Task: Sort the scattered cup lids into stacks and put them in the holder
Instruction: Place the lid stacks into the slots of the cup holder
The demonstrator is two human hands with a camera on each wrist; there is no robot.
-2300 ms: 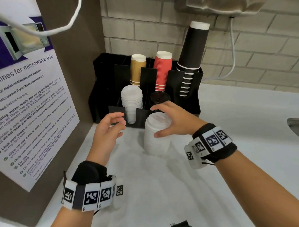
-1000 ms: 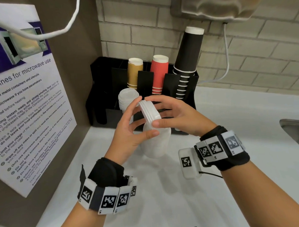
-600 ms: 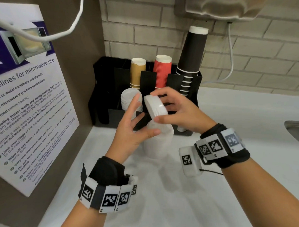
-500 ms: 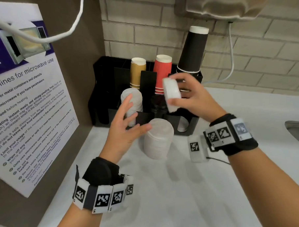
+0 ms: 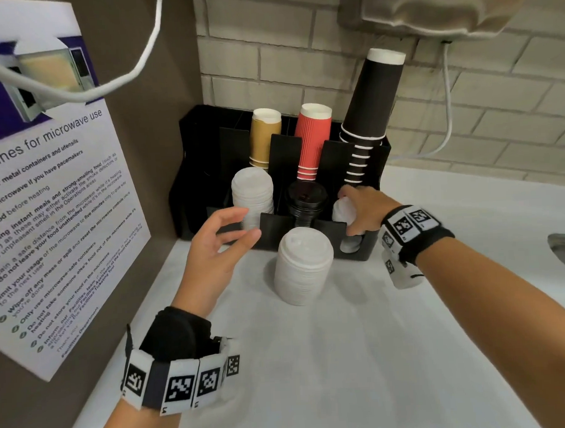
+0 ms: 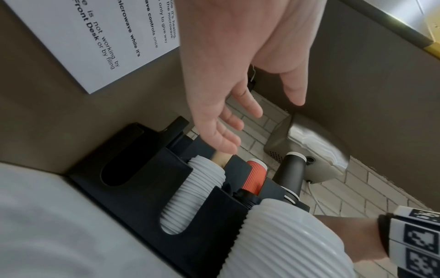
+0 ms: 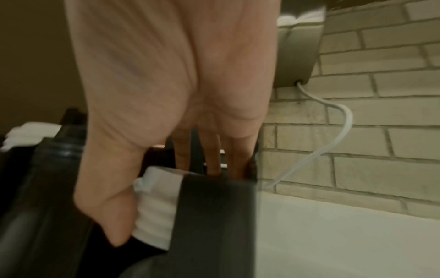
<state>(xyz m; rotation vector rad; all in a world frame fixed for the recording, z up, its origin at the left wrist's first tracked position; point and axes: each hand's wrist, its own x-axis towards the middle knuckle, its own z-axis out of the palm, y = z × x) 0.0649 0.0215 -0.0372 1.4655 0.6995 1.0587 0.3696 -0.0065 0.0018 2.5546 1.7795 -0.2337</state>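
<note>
Small stack of lids [image 5: 343, 211] sits in holder [image 5: 367, 252], rightmost front slot, right hand [image 5: 362, 210] gripping it, thumb in front. Left hand [image 5: 211, 249] hovers empty, fingers spread. Tall lid stack [image 5: 303, 264] stands on counter [image 5: 345, 356].

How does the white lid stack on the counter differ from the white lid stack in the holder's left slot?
The counter stack stands free on the white counter; the slot stack sits inside the black holder, partly hidden by its front wall. The counter stack looks wider, though it is nearer. Neither hand touches either. Both are white, ribbed lid stacks.
</note>
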